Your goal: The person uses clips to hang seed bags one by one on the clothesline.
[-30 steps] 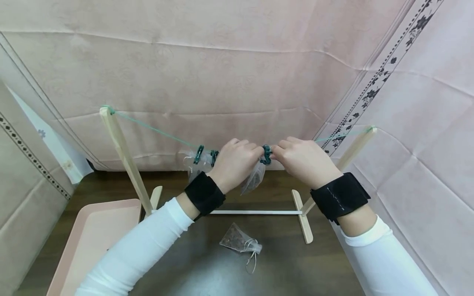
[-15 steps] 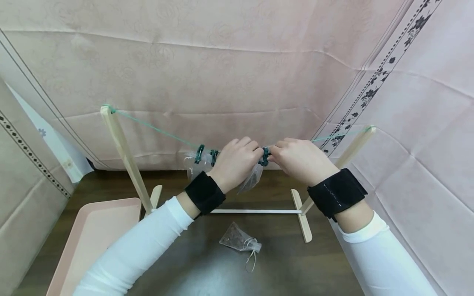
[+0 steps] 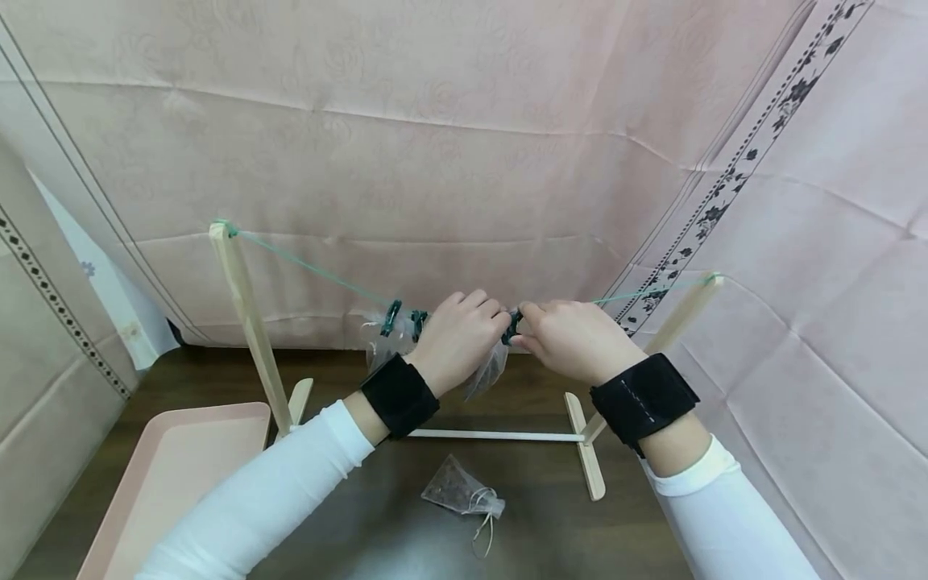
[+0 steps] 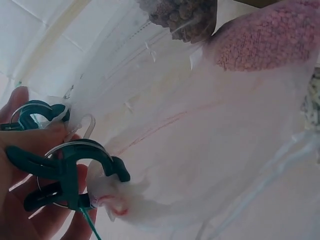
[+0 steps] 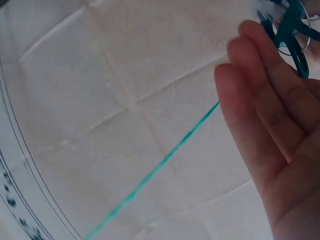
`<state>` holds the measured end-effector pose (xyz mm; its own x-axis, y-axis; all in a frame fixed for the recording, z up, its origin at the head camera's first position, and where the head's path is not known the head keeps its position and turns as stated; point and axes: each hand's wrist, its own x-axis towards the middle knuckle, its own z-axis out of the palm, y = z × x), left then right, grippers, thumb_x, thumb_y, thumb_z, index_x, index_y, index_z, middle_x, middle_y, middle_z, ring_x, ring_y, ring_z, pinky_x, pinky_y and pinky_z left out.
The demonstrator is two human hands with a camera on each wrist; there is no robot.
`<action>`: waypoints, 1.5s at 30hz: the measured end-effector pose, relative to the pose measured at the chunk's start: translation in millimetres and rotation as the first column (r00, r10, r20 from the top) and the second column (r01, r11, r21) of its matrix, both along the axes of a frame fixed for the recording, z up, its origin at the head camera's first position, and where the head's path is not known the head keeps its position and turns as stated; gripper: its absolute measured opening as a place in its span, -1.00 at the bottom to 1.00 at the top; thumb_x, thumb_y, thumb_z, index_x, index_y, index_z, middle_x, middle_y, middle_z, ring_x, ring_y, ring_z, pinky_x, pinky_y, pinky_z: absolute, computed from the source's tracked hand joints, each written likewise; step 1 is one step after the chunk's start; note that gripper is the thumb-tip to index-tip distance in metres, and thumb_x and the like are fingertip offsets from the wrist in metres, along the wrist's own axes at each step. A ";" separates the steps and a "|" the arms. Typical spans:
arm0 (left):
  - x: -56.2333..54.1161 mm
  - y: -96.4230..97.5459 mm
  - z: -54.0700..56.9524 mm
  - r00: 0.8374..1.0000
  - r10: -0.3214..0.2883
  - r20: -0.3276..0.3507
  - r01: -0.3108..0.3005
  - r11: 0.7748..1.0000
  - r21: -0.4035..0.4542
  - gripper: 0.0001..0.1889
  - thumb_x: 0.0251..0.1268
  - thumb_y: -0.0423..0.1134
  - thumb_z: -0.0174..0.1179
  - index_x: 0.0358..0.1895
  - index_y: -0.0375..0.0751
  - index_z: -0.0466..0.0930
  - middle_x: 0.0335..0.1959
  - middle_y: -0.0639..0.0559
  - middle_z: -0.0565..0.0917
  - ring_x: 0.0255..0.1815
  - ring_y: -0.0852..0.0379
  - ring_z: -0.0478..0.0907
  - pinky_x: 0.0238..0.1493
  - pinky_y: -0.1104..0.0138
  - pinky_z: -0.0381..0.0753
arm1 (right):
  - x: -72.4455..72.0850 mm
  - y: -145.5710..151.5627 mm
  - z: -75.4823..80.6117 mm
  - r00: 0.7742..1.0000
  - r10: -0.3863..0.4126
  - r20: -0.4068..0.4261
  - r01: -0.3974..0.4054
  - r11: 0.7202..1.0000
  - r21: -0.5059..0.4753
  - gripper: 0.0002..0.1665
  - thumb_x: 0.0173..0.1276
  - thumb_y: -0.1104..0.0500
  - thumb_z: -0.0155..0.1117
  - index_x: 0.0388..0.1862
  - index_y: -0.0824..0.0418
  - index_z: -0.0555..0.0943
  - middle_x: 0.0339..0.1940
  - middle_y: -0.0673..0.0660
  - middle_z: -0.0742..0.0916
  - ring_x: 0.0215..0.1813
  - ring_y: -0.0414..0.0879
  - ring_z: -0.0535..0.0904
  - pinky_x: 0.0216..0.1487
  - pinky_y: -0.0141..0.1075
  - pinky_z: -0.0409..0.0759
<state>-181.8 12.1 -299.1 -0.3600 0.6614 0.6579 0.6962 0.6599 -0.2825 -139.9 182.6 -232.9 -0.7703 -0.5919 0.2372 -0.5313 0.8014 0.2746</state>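
Observation:
My left hand [image 3: 464, 338] is at the middle of a green line [image 3: 312, 267], pinching the gathered top of a sheer drawstring bag [image 3: 487, 372] that hangs below it. My right hand [image 3: 576, 342] grips a dark green spring clip [image 3: 511, 327] at that bag's top; its fingertips are partly hidden. Further left, two similar clips, a clip [image 3: 391, 317] and another clip [image 3: 418, 324], hold sheer bags on the line. Close up in the left wrist view, a clip [image 4: 75, 167] bites a bag's neck, and bags of pink grains [image 4: 270, 40] and brown pieces [image 4: 182, 17] hang nearby.
Wooden posts, left [image 3: 250, 322] and right [image 3: 681, 314], carry the line; a white bar [image 3: 500, 436] joins them. Another drawstring bag [image 3: 460, 487] lies on the dark table [image 3: 362, 515]. A pink tray [image 3: 155, 451] stands at left. Cloth walls surround the table.
My right hand has moved slightly left, toward my left hand, with the clip between its fingers. The left hand stays in place at the bag's top. The head view has tilted slightly.

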 end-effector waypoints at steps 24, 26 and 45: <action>4.1 -14.9 -7.1 1.000 0.021 0.005 -0.021 0.999 0.024 -0.85 0.18 -0.15 0.13 -0.32 -0.09 0.66 -0.34 0.02 0.61 -0.32 0.07 0.49 -0.41 0.33 0.38 | -7.2 0.6 -21.1 0.995 0.042 0.091 -0.033 0.994 -0.099 -0.33 0.24 -0.12 0.13 0.22 0.22 0.32 -0.56 -0.14 0.55 -0.62 -0.33 0.40 -0.60 -0.38 0.39; 5.5 -17.8 -10.3 0.999 0.032 0.017 -0.033 0.999 0.007 -0.84 0.16 -0.12 0.15 -0.30 -0.09 0.65 -0.34 0.02 0.61 -0.31 0.07 0.49 -0.39 0.32 0.40 | -4.9 2.4 -25.6 0.993 0.039 0.113 -0.026 0.993 -0.111 -0.30 0.25 -0.12 0.12 0.26 0.21 0.27 -0.56 -0.15 0.56 -0.62 -0.33 0.41 -0.58 -0.39 0.40; 35.8 -48.3 -7.3 0.999 -0.006 0.036 0.000 0.990 0.142 -0.70 0.17 -0.07 0.15 -0.05 -0.07 0.56 -0.07 -0.01 0.53 0.01 0.04 0.41 0.01 0.19 0.39 | 20.3 25.3 -58.7 0.996 -0.041 0.082 0.065 0.943 -0.325 -0.17 0.29 -0.15 0.05 0.41 0.05 -0.04 -0.38 -0.14 0.64 -0.46 -0.31 0.53 -0.46 -0.32 0.48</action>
<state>-146.0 -36.1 -306.4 -0.3838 0.5635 0.7316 0.7063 0.6895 -0.1605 -119.6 207.9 -291.6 -0.8210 -0.4491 0.3524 -0.4944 0.8680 -0.0455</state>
